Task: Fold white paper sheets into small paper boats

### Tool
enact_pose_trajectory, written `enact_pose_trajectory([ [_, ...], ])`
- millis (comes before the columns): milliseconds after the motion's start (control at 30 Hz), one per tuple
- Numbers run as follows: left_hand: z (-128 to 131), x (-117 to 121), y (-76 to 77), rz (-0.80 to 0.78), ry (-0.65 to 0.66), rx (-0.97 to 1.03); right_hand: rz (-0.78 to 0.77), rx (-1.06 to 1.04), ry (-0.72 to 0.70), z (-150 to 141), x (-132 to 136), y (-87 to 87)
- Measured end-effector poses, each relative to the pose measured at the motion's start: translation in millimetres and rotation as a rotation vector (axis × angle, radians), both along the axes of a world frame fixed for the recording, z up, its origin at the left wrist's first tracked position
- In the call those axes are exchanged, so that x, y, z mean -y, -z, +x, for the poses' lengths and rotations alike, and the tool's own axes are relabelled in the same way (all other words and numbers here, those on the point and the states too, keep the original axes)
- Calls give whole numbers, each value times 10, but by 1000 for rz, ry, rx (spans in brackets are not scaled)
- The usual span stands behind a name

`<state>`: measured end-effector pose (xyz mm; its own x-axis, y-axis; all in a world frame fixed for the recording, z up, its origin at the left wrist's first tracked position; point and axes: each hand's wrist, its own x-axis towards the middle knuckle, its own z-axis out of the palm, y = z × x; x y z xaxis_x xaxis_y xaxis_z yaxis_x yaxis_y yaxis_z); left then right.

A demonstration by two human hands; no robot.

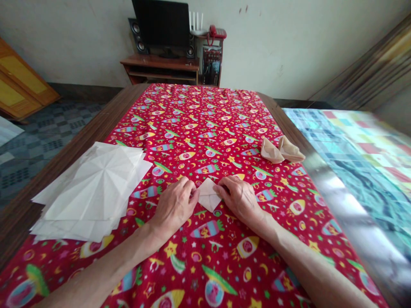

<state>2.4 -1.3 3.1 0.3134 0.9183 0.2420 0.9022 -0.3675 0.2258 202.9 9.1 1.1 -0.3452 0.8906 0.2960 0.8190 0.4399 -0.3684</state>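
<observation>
A small folded paper (209,196), whitish and diamond-shaped, lies on the red patterned cloth (205,261) between my hands. A horizontal crease or edge crosses its middle. My left hand (178,200) has its fingers closed on the paper's left corner. At the right corner, my right hand (240,197) pinches it with thumb and curled fingers. To the left sits a pile of creased paper sheets (96,184), the top one marked with folds radiating from a centre. Two folded paper pieces (272,150), beige and raised in shape, stand at the right edge of the cloth.
The cloth covers a brown wooden table (105,115) whose edges show on both sides. Beyond it, a low stand (160,63) holds a monitor (163,25) and speakers. A red telephone (216,32) is beside them. A bed (362,171) with checked covering adjoins the right side.
</observation>
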Motion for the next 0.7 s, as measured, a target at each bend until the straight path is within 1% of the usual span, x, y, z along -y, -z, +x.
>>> enact_pose_trajectory([
  [167,14,-1,-19,-15,-10,-5,-29,-36,15,-2,-17,16],
  [333,14,11,-53,-38,-11,-6,-19,-31,10,2,-22,23],
  [600,-7,-23,-72,-64,-9,-37,-33,4,18,-18,-14,-29],
  [700,-6,-20,-94,-78,5,-15,-32,6,17,-23,-10,-36],
])
